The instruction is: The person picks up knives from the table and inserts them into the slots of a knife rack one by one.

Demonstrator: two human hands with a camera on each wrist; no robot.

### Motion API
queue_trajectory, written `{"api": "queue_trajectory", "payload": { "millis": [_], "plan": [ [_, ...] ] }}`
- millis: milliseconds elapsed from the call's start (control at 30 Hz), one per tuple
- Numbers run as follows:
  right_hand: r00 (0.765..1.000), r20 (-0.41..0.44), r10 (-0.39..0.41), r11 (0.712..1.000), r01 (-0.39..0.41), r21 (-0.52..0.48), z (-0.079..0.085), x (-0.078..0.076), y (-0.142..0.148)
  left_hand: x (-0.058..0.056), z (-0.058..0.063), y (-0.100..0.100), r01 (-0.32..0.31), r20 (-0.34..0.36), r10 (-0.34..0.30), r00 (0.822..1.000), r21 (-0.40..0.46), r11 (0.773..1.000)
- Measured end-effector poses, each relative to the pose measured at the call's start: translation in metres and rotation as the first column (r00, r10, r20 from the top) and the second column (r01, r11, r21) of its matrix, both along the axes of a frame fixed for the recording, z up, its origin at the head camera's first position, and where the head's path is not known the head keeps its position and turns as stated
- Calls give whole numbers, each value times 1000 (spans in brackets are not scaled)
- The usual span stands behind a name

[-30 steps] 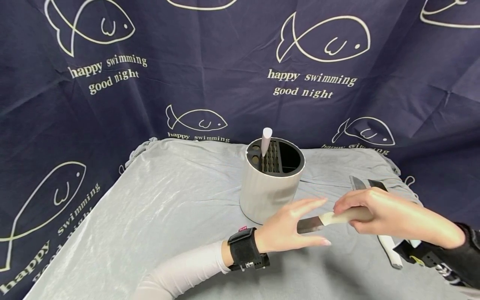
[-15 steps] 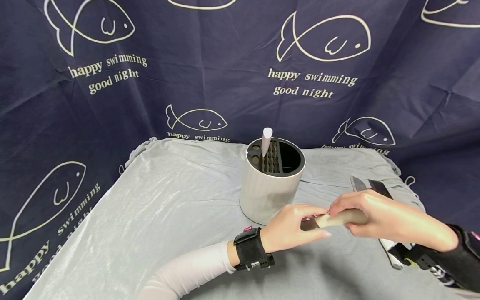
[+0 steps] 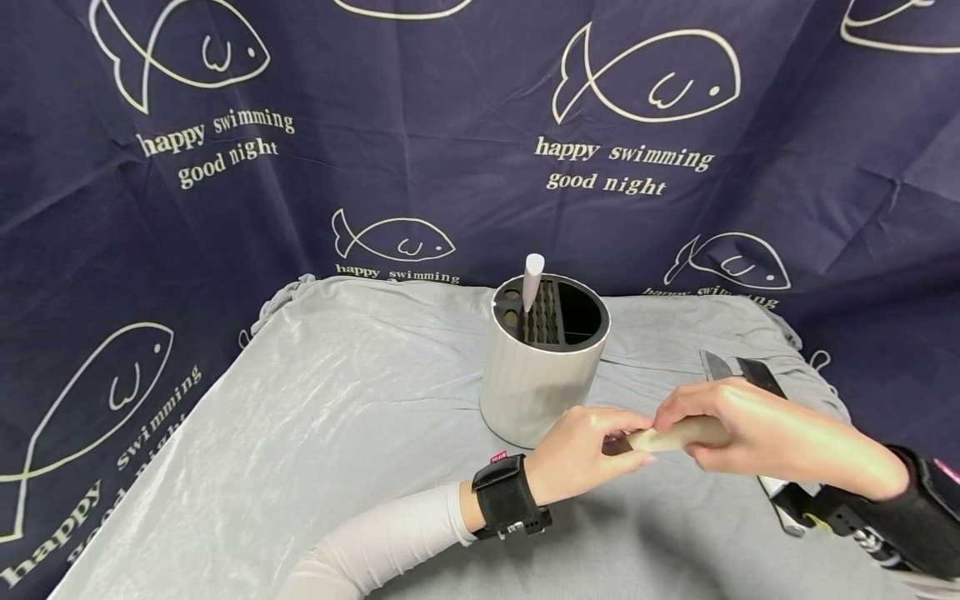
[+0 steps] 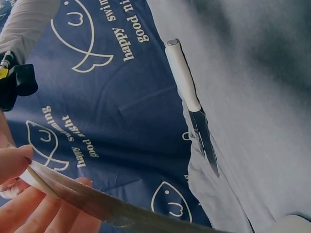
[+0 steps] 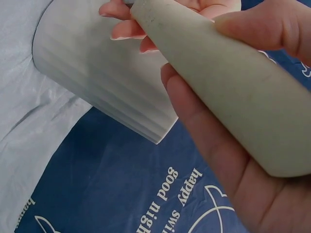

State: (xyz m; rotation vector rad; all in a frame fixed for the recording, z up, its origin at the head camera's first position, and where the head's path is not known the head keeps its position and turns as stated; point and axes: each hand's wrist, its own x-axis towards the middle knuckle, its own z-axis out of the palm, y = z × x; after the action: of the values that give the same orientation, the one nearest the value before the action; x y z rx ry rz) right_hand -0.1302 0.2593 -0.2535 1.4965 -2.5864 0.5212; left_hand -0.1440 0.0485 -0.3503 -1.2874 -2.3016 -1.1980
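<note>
My right hand (image 3: 757,429) grips the cream handle (image 3: 693,433) of a kitchen knife, held level above the cloth. My left hand (image 3: 581,450) pinches the same knife where handle meets blade, thumb on the near side. In the head view the left hand hides most of the blade; the left wrist view shows the blade (image 4: 121,213) running toward the lower right. Behind the hands stands a white round knife block (image 3: 540,392), its ribbed side (image 5: 112,82) near the knife in the right wrist view. One white-handled knife (image 3: 532,283) stands upright in its slots.
Right of the block, beneath the right arm, lie more knives: a pointed blade (image 3: 716,367), a dark blade (image 3: 761,377) and a white handle (image 4: 182,73). Grey cloth (image 3: 360,400) covers the table. A navy fish-print curtain (image 3: 480,167) hangs behind.
My left hand has moved slightly right and closed its thumb and fingers on the knife's neck. My right hand has shifted a little left with the handle.
</note>
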Motion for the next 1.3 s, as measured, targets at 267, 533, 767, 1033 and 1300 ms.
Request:
{"api": "queue_trajectory", "payload": {
  "millis": [267,533,767,1033,1300],
  "plan": [
    [997,-54,-52,998,50,-31,-3,1,0,-2,-2,-1,-8,-38,9,999,31,999],
    [971,182,-156,933,205,-297,-10,18,9,-3,-2,-3,7,-20,-6,1000,65,998],
    [883,394,255,667,134,-733,-46,19,19,-3,-1,-3,-3,-6,3,1000,51,999],
    [881,371,293,553,161,-818,-82,19,9,-2,-1,-5,15,6,-16,1000,69,997],
    [863,340,373,410,176,-895,-91,15,-4,-3,-2,-6,25,11,-26,1000,85,996]
  ]
}}
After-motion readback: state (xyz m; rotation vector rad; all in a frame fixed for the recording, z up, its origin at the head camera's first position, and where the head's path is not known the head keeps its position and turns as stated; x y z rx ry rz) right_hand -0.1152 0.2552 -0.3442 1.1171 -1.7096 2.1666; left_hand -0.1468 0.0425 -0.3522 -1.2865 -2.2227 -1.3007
